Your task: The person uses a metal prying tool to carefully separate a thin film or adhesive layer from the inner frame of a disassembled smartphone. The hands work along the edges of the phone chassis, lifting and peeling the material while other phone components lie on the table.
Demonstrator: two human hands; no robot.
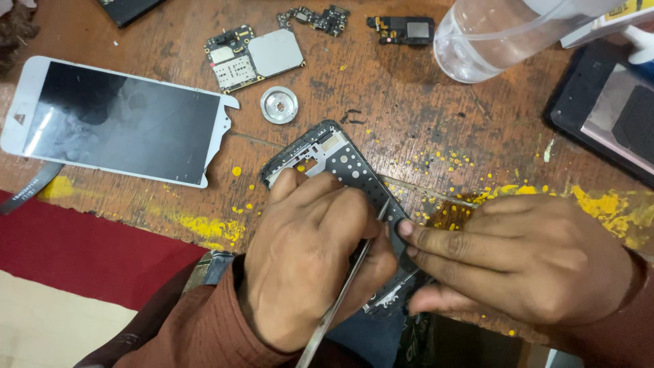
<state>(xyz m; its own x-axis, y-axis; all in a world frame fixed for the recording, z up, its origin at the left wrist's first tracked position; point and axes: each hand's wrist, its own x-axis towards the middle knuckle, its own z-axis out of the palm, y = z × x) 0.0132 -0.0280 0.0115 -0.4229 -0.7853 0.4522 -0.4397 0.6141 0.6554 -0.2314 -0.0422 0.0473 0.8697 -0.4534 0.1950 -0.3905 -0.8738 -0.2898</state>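
A dark phone frame [334, 157] lies tilted on the worn wooden table [381, 102], its near half hidden under both hands. My left hand [306, 259] rests on the frame and grips thin metal tweezers [340, 293], whose tip meets the frame's right edge beside my right fingertips. My right hand [524, 259] comes in from the right. Its fingers lie flat on the frame's lower right edge and its thumb is underneath, pinching it.
A white-bordered phone screen [116, 123] lies at the left. A main circuit board [255, 58], two small boards [315, 18] [402, 30] and a round metal disc [279, 105] sit behind the frame. A clear bottle [490, 37] and a dark flat device [606, 109] stand at the right. Red cloth [82, 252] hangs below the table edge.
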